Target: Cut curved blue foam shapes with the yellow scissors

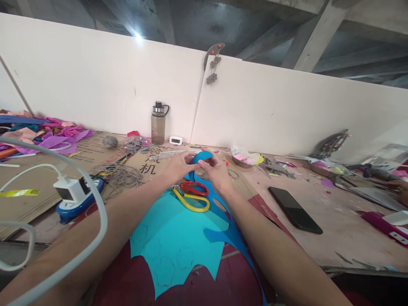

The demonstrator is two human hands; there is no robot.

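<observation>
My left hand point(178, 166) and my right hand point(217, 172) meet over the table and both pinch a curled blue felt strip point(202, 158). The strip trails down to my right as a darker blue band point(227, 225). Just below the hands lie scissors point(192, 193) with a red and a yellow handle loop. They rest on a large turquoise felt sheet point(174, 242) with a jagged cut lower edge and faint drawn flower outlines.
A black phone point(295, 209) lies to the right. A grey water bottle point(158, 123) and small white timer point(175, 140) stand by the white wall. A white charger on a blue power strip point(75, 197), grey cord, purple felt scraps point(54, 136) sit left.
</observation>
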